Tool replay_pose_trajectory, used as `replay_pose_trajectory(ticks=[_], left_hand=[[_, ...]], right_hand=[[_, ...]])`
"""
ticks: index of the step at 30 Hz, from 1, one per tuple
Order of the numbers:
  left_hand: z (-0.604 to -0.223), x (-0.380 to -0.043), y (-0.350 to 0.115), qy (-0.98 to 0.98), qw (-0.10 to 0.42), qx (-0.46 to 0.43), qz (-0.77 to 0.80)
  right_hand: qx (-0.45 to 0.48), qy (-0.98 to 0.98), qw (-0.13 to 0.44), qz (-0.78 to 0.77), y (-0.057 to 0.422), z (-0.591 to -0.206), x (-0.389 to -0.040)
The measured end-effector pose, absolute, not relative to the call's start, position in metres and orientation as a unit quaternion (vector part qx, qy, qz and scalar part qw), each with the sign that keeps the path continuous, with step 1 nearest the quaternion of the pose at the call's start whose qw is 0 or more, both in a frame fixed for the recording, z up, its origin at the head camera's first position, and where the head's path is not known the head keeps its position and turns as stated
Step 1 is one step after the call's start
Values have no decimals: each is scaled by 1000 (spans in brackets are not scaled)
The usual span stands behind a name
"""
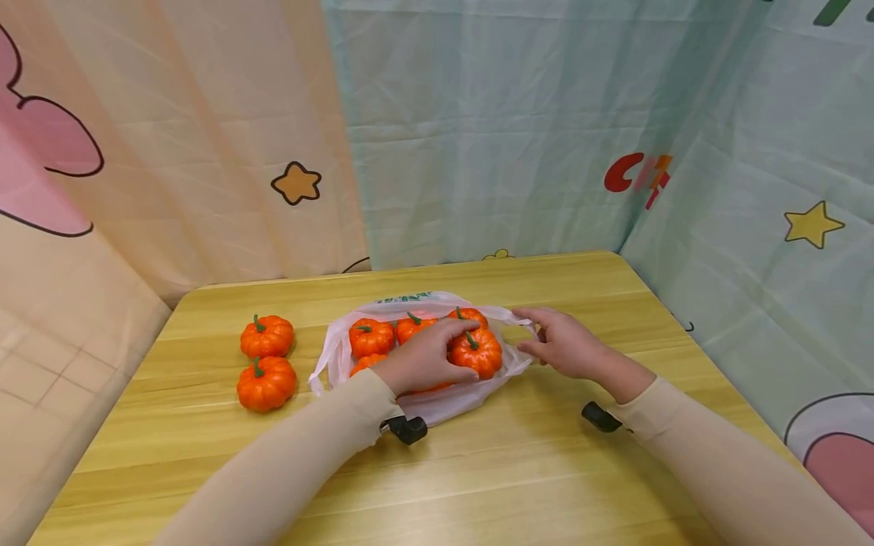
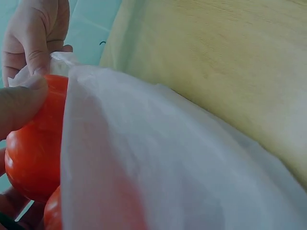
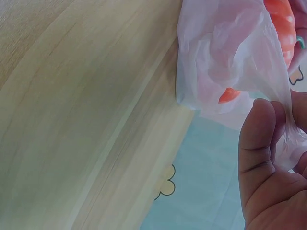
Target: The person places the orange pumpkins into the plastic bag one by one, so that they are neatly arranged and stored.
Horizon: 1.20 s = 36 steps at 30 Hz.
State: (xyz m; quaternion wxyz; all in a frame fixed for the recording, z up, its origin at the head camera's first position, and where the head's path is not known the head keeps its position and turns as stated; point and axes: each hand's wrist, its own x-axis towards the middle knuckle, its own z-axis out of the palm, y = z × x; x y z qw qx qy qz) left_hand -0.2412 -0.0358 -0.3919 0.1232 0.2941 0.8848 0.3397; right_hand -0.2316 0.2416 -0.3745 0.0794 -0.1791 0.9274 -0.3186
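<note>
A thin white plastic bag [image 1: 454, 406] lies on the table with its mouth spread, holding several small orange pumpkins [image 1: 372, 339] with green stems. My left hand [image 1: 430, 355] reaches over the bag and grips one pumpkin [image 1: 482, 358] at its right end, thumb on the near side and fingers on the far side. In the left wrist view, that pumpkin [image 2: 36, 153] sits at the bag's rim against the film. My right hand [image 1: 563, 345] pinches the bag's right handle; the right wrist view shows the gathered film [image 3: 288, 117] between thumb and fingers.
Two more pumpkins stand left of the bag on the wooden table [image 1: 519, 478], a far one [image 1: 268, 337] and a near one [image 1: 267, 385]. Printed curtains [image 1: 478, 136] hang behind the table and along its sides. Each wrist bears a black camera mount [image 1: 408, 430].
</note>
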Motion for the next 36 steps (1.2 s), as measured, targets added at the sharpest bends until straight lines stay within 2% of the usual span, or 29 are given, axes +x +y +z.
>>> replay_pose_trajectory(ticks=[12, 36], left_hand=[[-395, -242, -33, 898, 143, 280, 308], [-402, -241, -30, 914, 110, 283, 268]], right_hand=[[-184, 930, 79, -309, 239, -371, -230], [-186, 928, 81, -311, 238, -371, -228]])
